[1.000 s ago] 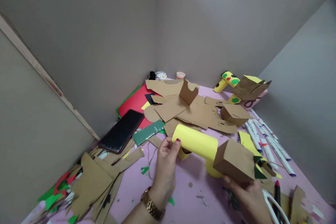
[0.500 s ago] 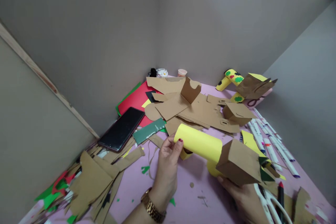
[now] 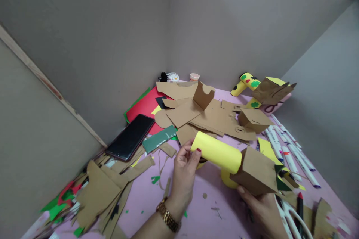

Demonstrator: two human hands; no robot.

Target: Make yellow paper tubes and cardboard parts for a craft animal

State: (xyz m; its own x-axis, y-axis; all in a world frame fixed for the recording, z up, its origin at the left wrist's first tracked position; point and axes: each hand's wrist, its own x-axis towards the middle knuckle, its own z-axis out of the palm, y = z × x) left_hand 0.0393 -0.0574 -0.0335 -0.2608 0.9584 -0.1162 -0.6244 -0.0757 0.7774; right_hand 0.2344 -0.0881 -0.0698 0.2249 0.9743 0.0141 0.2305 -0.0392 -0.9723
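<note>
My left hand (image 3: 183, 171), with a gold watch on its wrist, pinches the left end of a yellow paper tube (image 3: 217, 151). The tube's right end meets a folded brown cardboard box (image 3: 259, 175), which my right hand (image 3: 262, 209) holds from below. A second yellow tube part (image 3: 227, 179) shows beneath the joint. The piece hangs just above the pink table (image 3: 196, 209). Both hands grip the same assembled piece.
Flat brown cardboard cut-outs (image 3: 204, 114) lie behind the hands. A black phone (image 3: 130, 137) and red paper (image 3: 144, 106) sit left. Markers (image 3: 288, 149) line the right side. Scissors (image 3: 294, 220) lie by my right hand. A decorated yellow figure (image 3: 251, 86) stands at the back. Cardboard scraps (image 3: 101, 190) pile at front left.
The yellow tube and brown box have shifted a little to the right and up, both hands moving with them. Nothing was let go.
</note>
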